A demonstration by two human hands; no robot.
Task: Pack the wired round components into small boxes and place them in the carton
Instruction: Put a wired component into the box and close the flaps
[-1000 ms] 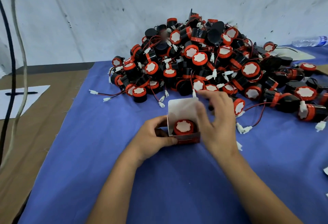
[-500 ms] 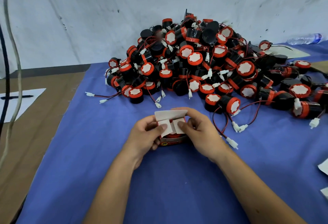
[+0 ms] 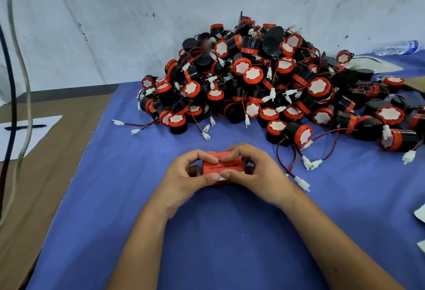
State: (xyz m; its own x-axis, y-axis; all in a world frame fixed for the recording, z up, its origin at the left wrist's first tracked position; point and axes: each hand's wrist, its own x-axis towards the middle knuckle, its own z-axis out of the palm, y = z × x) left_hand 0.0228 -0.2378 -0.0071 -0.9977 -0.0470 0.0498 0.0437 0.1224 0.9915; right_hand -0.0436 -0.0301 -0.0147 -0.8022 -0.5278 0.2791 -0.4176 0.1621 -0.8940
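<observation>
The small red cardboard box (image 3: 222,167) w/ black print on top sits on the blue cloth table cover (image 3: 220,232), caught between both hands, just in front of the pile. Left hand (image 3: 186,179) grips its left end, fingers curled over the far top edge, thumb pressed at the near edge. Right hand (image 3: 257,174) grips the right end the same way, thumb tip meeting the left thumb by a white tab at the box front. Box is flat-sided, matte; lid looks closed.

Behind, a big heap of black round plastic components w/ red rims and white faces (image 3: 264,82) is stacked vs. the scuffed white wall (image 3: 138,14); thin red/black wires w/ white plug connectors (image 3: 302,182) trail out onto the cloth, near the right hand but apart. Cloth is smooth woven fabric.

Left side: brown cardboard sheet (image 3: 57,151), white paper (image 3: 27,133) w/ black pen (image 3: 25,127). Far right, a clear plastic bottle (image 3: 397,47) lies on its side.
</observation>
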